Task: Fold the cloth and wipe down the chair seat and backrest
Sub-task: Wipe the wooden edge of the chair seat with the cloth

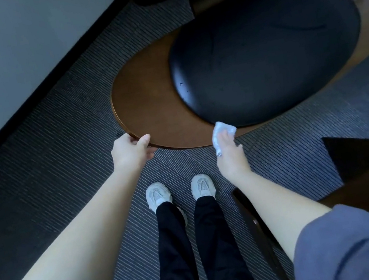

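Note:
A chair with a curved brown wooden shell (147,97) and a round black cushion (266,52) stands in front of me. My left hand (131,151) grips the near rim of the wooden shell, thumb on top. My right hand (227,145) lies on a small folded white cloth (221,131) and presses it against the wood at the near edge of the black cushion. Small droplets show on the cushion's left side.
A grey ribbed carpet (72,158) covers the floor. A white wall (6,59) with a dark skirting runs along the left. Dark wooden furniture (367,172) stands at the right, close to my right forearm. My white shoes (180,192) stand just short of the chair.

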Available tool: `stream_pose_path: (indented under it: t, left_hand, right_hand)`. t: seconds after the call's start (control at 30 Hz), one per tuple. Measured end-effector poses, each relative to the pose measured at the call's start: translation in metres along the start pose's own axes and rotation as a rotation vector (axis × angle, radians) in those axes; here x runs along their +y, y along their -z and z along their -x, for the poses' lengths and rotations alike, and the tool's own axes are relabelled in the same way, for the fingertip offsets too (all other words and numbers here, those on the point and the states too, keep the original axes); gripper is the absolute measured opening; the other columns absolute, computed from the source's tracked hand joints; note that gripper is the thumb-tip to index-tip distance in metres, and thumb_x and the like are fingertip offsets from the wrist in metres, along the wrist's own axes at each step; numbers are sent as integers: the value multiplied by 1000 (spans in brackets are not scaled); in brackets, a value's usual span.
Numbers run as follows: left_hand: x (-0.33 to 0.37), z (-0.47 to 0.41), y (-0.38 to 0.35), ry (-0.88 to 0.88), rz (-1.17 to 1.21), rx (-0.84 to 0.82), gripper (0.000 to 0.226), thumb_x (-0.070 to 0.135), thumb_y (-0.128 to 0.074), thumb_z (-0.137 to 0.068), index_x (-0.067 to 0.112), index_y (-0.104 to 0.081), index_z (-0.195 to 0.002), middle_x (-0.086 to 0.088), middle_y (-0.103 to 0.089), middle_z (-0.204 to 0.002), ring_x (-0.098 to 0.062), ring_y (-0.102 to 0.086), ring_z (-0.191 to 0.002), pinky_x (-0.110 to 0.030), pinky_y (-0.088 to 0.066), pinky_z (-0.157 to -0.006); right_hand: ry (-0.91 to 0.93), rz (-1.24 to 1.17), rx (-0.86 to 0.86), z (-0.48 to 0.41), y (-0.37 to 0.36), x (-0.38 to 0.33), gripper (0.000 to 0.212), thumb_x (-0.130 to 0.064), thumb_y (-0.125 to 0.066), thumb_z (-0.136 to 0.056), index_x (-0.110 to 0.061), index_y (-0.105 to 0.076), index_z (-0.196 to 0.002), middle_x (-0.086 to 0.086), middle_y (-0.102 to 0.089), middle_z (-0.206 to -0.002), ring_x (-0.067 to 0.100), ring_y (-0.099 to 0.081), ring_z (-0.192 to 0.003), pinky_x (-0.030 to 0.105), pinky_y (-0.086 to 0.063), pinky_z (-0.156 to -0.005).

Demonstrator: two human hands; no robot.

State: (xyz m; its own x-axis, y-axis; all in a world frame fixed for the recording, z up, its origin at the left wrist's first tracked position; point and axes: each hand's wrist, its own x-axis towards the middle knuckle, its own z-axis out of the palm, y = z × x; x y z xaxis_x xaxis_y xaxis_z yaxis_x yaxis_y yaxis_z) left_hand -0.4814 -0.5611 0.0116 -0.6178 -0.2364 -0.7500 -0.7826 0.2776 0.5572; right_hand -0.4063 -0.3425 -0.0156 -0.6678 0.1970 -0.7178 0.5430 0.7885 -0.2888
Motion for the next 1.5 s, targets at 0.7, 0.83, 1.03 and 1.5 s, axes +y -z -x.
stream_pose_path:
  t: [0.7,0.83,1.03,1.5]
  left_hand:
    - [-1,1,9,35,80,-127,21,17,-48,-102,5,-65,-108,-5,-72,-99,-14,-73,-85,-30,-60,-76]
    - [-4,-2,13,37,57,-123,26,19,-50,-101,-1,-63,-93,-7,-74,-91,-15,-74,-82,-38,-60,-82]
    - [-4,-5,22,-22,102,-87,32,19,-50,-100,-4,-59,-80,-7,-70,-80,-12,-73,-77,-38,-61,-80]
    - [13,-17,46,-19,241,-121,29,18,-52,-101,14,-69,-78,-7,-71,-84,-15,-72,-78,-23,-60,-67]
  right_hand:
    - [278,-8,13,28,-27,-69,80,13,-38,-87,-22,-12,-154,-5,-9,-162,9,-2,-148,41,4,-120]
    - [353,-74,-3,31,-28,-84,80,14,-36,-87,-23,-12,-154,-7,-11,-161,10,-4,-149,37,6,-118]
    - [346,-108,6,34,-31,-104,79,14,-36,-88,-20,-12,-154,-8,-8,-161,7,-1,-148,33,9,-117]
    - [362,-130,-22,27,-22,-123,78,15,-36,-87,-18,-14,-154,-2,-11,-161,10,-6,-148,41,2,-121]
